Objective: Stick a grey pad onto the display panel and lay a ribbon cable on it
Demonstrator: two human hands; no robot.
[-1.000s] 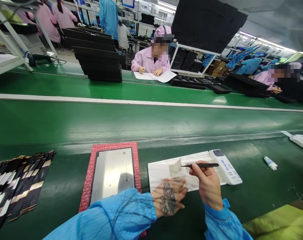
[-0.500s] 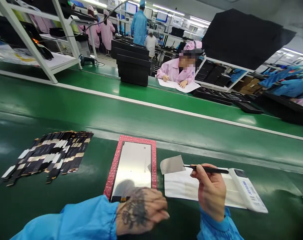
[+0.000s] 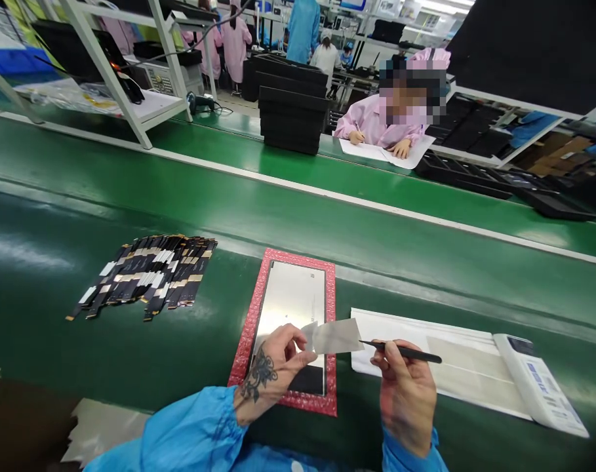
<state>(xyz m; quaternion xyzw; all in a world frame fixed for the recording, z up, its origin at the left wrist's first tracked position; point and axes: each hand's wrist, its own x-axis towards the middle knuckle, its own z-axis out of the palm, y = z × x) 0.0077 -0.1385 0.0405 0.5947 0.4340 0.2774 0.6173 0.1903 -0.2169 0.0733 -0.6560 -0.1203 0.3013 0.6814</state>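
Observation:
My right hand point(image 3: 406, 393) grips black tweezers point(image 3: 400, 352) whose tip pinches a small grey translucent film piece point(image 3: 336, 335). My left hand point(image 3: 273, 370) pinches the left edge of that same film between thumb and fingers. Both hands hover over the near end of a silver panel point(image 3: 290, 305) lying on a red bubble-wrap mat point(image 3: 331, 308). To the right lies a white backing sheet point(image 3: 400, 328) with a white device point(image 3: 538, 390) at its right end.
A fanned pile of black flex strips point(image 3: 147, 275) lies to the left on the green bench. A green conveyor belt point(image 3: 327, 223) runs across. Beyond it a person in pink writes on paper point(image 3: 386, 152), beside stacked black trays point(image 3: 292, 118). A white shelf frame point(image 3: 130, 98) stands far left.
The film came off the white sheet on the tweezers and moved left over the panel. My left hand rose from the bench and took the film's edge. The view swung left.

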